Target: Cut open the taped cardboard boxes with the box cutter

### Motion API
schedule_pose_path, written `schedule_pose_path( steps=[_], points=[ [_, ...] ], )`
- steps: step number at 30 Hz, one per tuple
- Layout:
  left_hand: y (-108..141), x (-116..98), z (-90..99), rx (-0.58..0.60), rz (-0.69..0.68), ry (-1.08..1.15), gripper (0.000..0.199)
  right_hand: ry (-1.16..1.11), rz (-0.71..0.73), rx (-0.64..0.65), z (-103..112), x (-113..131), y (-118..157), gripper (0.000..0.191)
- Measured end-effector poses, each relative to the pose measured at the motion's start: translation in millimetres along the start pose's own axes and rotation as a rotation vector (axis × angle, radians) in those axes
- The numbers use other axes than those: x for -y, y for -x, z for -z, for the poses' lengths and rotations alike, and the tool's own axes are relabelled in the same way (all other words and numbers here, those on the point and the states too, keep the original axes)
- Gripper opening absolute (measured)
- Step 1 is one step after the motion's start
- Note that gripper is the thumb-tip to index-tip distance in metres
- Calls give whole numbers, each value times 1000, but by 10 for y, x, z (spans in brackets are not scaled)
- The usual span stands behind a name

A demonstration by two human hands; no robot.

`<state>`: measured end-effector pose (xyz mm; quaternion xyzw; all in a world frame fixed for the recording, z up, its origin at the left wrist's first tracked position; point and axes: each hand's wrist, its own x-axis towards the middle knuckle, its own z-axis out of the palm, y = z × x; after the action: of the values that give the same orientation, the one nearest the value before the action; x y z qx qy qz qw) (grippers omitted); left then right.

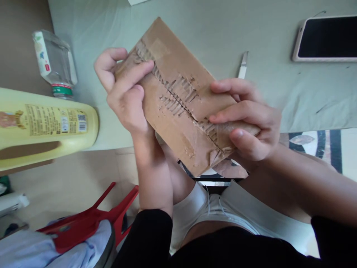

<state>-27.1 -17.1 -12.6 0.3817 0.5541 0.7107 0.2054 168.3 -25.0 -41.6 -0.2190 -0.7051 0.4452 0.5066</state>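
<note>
left hand (125, 100) grasps cardboard box (181, 134) at nine o'clock | right hand (259, 115) likewise at three | likely steadying torn seam (182, 105) face-up | knife (243, 67) at two

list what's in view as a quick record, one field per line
left hand: left hand, fingers on one end of the cardboard box
right hand: right hand, fingers on the box's other end
box state: held tilted; surface torn, corrugation exposed along a seam
beyond right hand: knife on the green tablecloth
far right: smartphone, screen dark
left side: clear plastic bottle lying down; yellow jug with handle
lower left: red plastic chair with light blue cloth
</note>
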Motion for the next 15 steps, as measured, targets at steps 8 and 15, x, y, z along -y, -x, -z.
schedule_pose_path(
  steps=[8,15],
  points=[
    [-164,302,237,213,-453,-126,45,-25,39,-44,-32,-5,-16,28],
    [-290,450,363,346,-593,-181,45,-21,67,-80,-52,-5,-18,26]
  ],
)
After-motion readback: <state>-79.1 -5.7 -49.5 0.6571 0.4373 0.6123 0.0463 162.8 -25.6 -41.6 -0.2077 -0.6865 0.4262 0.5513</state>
